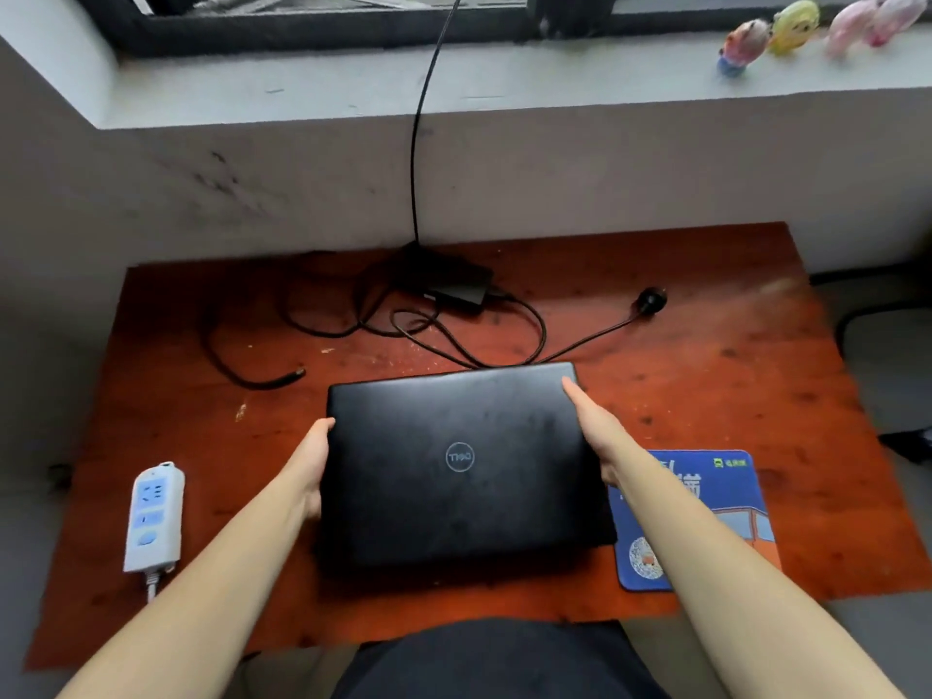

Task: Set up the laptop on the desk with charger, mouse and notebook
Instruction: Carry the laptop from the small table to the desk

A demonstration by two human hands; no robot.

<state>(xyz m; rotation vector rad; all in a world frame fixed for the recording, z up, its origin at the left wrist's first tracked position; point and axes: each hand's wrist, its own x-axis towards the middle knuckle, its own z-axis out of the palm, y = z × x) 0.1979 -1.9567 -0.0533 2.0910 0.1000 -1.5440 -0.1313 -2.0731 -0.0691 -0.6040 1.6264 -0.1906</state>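
A closed black laptop (pixel 461 466) is at the middle of the reddish wooden desk (pixel 731 375), its logo facing me upside down. My left hand (pixel 310 464) grips its left edge and my right hand (pixel 592 428) grips its right edge. Whether the laptop rests on the desk or is slightly lifted, I cannot tell. Behind it lies the black charger brick (pixel 461 287) with tangled cables, a loose barrel plug (pixel 295 376) to the left and a round wall plug (pixel 652 298) to the right. A blue mouse pad (pixel 726 502) lies to the right, partly under the laptop's corner and my right forearm.
A white power strip (pixel 153 517) lies near the desk's left front edge. A black cable (pixel 418 143) hangs from the window down to the charger. Small toy figures (pixel 787 27) stand on the grey window sill. A wall borders the desk behind and on the left.
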